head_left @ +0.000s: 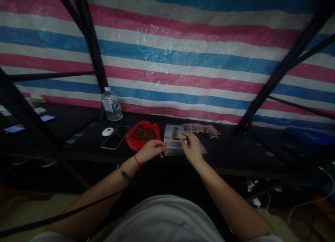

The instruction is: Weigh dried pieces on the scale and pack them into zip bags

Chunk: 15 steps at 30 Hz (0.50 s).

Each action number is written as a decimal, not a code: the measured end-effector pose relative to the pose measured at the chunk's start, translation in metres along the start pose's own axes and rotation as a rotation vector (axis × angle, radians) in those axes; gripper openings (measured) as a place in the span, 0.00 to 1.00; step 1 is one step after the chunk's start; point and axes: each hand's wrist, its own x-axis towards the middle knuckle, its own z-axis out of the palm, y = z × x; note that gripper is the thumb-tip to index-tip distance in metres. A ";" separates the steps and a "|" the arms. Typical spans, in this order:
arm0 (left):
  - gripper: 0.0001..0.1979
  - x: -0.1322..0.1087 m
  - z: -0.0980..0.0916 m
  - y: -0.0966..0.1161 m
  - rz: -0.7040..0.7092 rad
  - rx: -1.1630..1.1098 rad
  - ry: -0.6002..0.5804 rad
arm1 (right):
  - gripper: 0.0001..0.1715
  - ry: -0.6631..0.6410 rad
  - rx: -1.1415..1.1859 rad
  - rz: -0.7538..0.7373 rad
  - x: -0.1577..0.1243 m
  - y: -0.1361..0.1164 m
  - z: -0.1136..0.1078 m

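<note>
My left hand point(154, 149) pinches the left edge of a small clear plastic bag point(173, 146) between thumb and fingertips. At the bag's right side is my right hand point(193, 148), thumb and index finger apart; whether its thumb touches the bag is hard to tell. Behind the bag lies a small flat scale point(169, 129), with a little cup point(175, 131) of brown bits standing on its plate. Left of the scale, a red plastic bag point(130, 141) lies open, full of small brown pieces point(143, 134). Several filled clear packets point(210, 131) lie overlapping right of the scale.
A phone point(116, 137), a white rounded case point(107, 131) and a large clear bottle point(112, 105) stand left on the black table point(230, 154). More clear plastic point(203, 148) lies beside my right hand. Dark metal posts point(95, 57) and a striped sheet point(178, 60) rise behind.
</note>
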 end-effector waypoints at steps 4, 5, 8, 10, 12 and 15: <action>0.13 0.001 0.005 0.000 -0.003 -0.002 0.182 | 0.16 -0.138 0.037 -0.078 -0.010 -0.019 0.004; 0.13 0.001 0.007 0.000 0.009 -0.005 0.191 | 0.18 -0.204 0.067 -0.065 -0.013 -0.024 0.007; 0.11 -0.001 0.013 0.001 0.078 -0.002 0.169 | 0.22 -0.324 0.152 0.003 -0.020 -0.030 0.015; 0.11 -0.001 0.016 0.001 0.116 0.002 0.148 | 0.21 -0.345 0.216 0.051 -0.022 -0.029 0.020; 0.12 -0.001 0.018 0.000 0.135 0.005 0.149 | 0.19 -0.343 0.284 0.103 -0.021 -0.027 0.022; 0.13 -0.001 0.018 -0.001 0.163 0.026 0.184 | 0.15 -0.347 0.376 0.165 -0.019 -0.025 0.020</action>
